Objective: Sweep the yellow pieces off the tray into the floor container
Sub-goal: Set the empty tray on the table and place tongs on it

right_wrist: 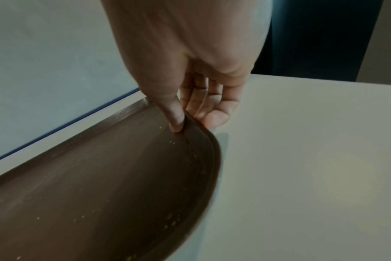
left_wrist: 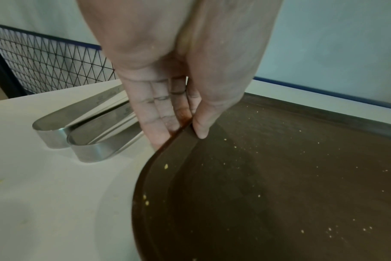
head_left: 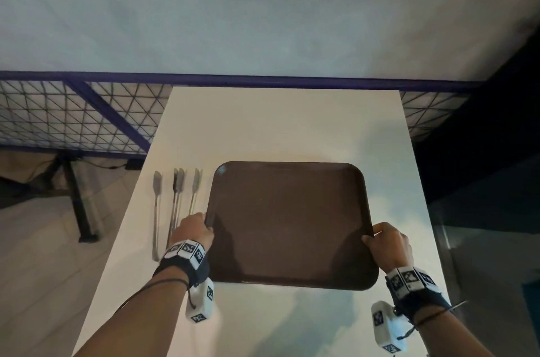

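Head view: blurred, perhaps three tongs point(head_left: 175, 204) beside the held tray point(head_left: 289, 225).

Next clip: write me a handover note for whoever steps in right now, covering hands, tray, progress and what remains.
Left hand: pinches the tray at its left rim, thumb on top.
Right hand: same grip on the right rim.
Tray: over the white table, beside the tongs.
Done: no large yellow pieces remain; only crumbs speckle the tray.
Left: decide whether the crumbs need another sweep, then let go of the tray. The floor container cannot be picked out in any view.
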Demonstrator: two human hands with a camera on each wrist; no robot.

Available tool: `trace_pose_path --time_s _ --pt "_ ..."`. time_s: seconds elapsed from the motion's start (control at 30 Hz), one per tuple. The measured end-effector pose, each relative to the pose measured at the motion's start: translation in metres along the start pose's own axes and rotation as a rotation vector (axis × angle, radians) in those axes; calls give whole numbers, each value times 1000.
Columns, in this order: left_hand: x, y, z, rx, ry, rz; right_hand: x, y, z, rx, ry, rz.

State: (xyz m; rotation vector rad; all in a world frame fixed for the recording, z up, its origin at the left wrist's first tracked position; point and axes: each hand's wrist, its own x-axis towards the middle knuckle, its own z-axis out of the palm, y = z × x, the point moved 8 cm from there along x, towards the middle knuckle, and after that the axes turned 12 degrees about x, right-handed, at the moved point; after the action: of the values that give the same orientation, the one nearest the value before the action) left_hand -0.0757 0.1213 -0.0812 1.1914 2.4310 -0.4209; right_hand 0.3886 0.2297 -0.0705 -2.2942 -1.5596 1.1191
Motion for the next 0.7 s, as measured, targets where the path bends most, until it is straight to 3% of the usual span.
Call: trace_pose_path --time_s 0.27,0.37,0.47,0.53,0.7 --pt "-19 0 -9 -21 0 55 1 1 3 7 -89 -5" --pt "-27 -16 -28 -164 39 -13 -11 -18 -12 85 -15 -64" --pt "-29 -46 -60 -327 185 -116 -25 -64 -25 159 121 -233" --pt "-25 -70 -75 -367 253 -161 -33 -104 -10 180 93 -357" --pt "0 -111 -73 -389 168 -161 -85 -213 70 236 -66 -571"
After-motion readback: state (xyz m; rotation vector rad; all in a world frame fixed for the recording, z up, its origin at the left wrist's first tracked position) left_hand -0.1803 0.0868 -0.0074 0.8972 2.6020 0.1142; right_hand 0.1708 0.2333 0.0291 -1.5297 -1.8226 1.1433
